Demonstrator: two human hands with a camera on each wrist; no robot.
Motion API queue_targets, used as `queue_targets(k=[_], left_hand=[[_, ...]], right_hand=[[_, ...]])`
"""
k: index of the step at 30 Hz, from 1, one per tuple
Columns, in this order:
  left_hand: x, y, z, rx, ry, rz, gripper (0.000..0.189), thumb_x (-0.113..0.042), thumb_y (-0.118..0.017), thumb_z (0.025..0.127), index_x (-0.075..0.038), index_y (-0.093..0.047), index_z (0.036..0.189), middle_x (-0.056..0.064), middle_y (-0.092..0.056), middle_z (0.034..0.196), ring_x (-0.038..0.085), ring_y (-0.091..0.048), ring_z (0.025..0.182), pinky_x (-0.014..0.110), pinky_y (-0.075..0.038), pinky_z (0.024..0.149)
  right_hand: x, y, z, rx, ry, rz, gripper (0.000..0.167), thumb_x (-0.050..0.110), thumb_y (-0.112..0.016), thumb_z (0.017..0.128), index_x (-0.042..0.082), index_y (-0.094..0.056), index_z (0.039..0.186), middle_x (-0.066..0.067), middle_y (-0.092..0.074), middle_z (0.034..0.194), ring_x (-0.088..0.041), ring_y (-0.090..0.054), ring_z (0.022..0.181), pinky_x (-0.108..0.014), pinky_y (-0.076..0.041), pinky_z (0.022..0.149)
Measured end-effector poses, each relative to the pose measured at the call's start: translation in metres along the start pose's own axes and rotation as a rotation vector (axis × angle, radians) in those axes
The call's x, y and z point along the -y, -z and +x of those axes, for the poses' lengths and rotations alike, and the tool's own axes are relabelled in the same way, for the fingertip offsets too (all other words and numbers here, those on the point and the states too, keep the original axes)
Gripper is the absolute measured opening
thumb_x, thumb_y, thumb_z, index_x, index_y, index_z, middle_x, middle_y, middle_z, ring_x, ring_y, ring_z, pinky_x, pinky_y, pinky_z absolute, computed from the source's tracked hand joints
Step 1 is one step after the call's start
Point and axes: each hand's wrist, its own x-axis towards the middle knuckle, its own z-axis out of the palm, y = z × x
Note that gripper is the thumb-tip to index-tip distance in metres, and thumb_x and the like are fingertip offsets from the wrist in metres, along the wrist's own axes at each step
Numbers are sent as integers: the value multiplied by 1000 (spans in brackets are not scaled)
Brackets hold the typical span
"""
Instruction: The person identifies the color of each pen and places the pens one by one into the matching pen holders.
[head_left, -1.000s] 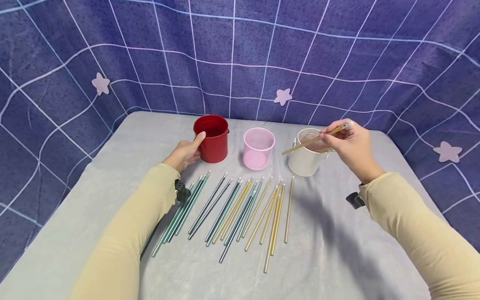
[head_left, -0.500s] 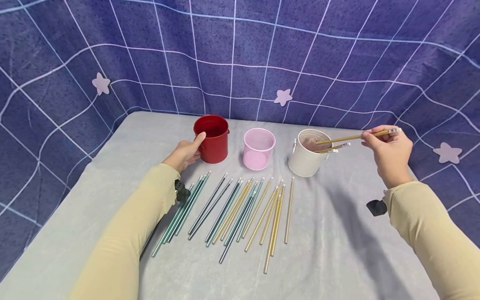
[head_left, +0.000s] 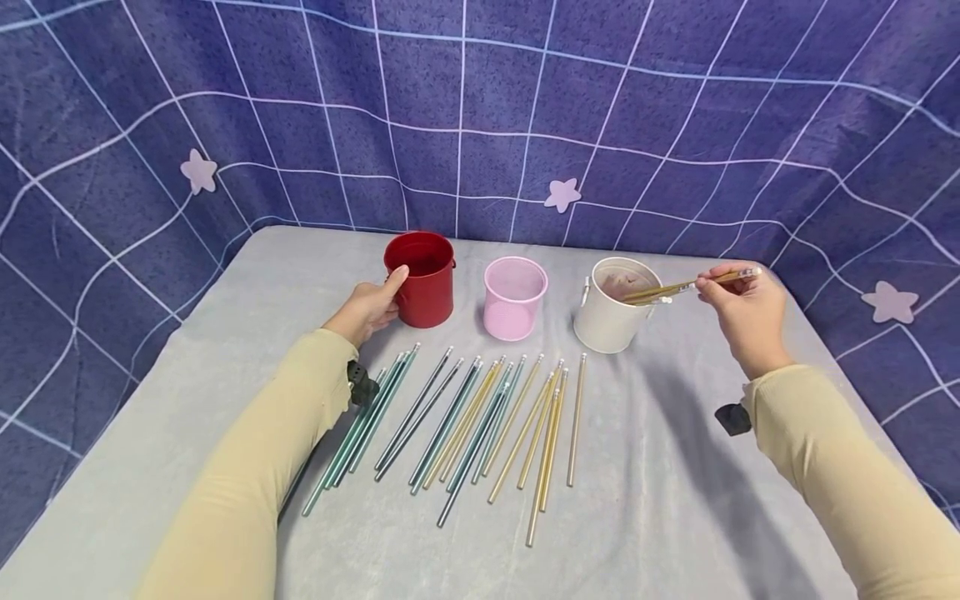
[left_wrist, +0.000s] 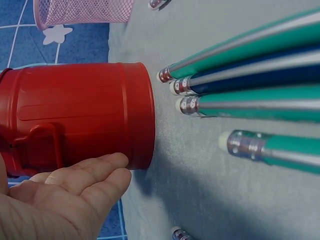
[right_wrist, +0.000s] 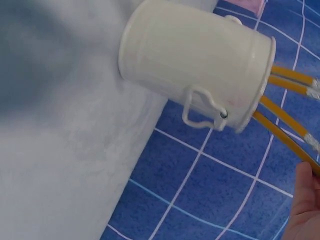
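Observation:
Near the eraser end, my right hand [head_left: 750, 312] pinches a gold pencil [head_left: 705, 281] between thumb and fingers. The pencil slants down to the left over the rim of a cream metal bucket [head_left: 609, 321], its other end inside. Other gold pencils [right_wrist: 287, 81] lean out over the same rim. My left hand [head_left: 367, 308] rests against the side of a red bucket [head_left: 431, 296]. Its thumb lies near the rim, and in the left wrist view the fingers [left_wrist: 102, 182] stretch fairly straight along the wall beside a wire handle [left_wrist: 47, 145].
A pink mesh cup [head_left: 513, 310] stands between the two buckets. Green, dark blue and gold pencils lie in a loose row on the grey cloth, including green pencils [head_left: 360, 429] near my left wrist and a gold pencil [head_left: 577, 421] at the right. A blue curtain [head_left: 487, 108] hangs behind.
My right hand swung right past the cream bucket with the gold pencil, then came back left and lower, pushing the pencil's end into the bucket. The left hand stayed at the red bucket.

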Motion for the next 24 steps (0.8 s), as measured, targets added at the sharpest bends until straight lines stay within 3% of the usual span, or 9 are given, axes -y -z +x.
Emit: queue_targets(k=[5,14,19,24], left_hand=[[1,0,1,-10,0,15,88,-57,-43,94,12,-23,145,26,-36,145,30,-37,134,39,-28,111],[5,3,5,-12,-10,10,98,-65,-49,88,13,-26,144,27,-43,141,28,-45,129,38,-35,107],[1,0,0,-13,-12,-5,87,-56,-45,94,13,-25,144,27,-39,144,30,-39,133,40,-28,111],[-1,-1,-1,-13,-7,-12,86,-55,-45,94,12,-26,144,27,-39,144,31,-39,133,40,-28,111]], right_hand=[[-7,-7,-2,23,13,40,23,-14,-59,86,8,-60,79,7,-65,71,-1,-62,65,-12,-51,61],[-15,-11,-8,84,-58,219,18,-6,-49,95,7,-60,89,4,-69,76,-4,-66,70,-15,-53,65],[-15,-13,-10,105,-108,251,26,3,-43,99,11,-66,87,5,-70,77,-4,-67,71,-15,-53,66],[-16,-16,-12,115,-142,228,39,5,-38,99,20,-70,81,7,-70,76,-3,-67,71,-15,-53,66]])
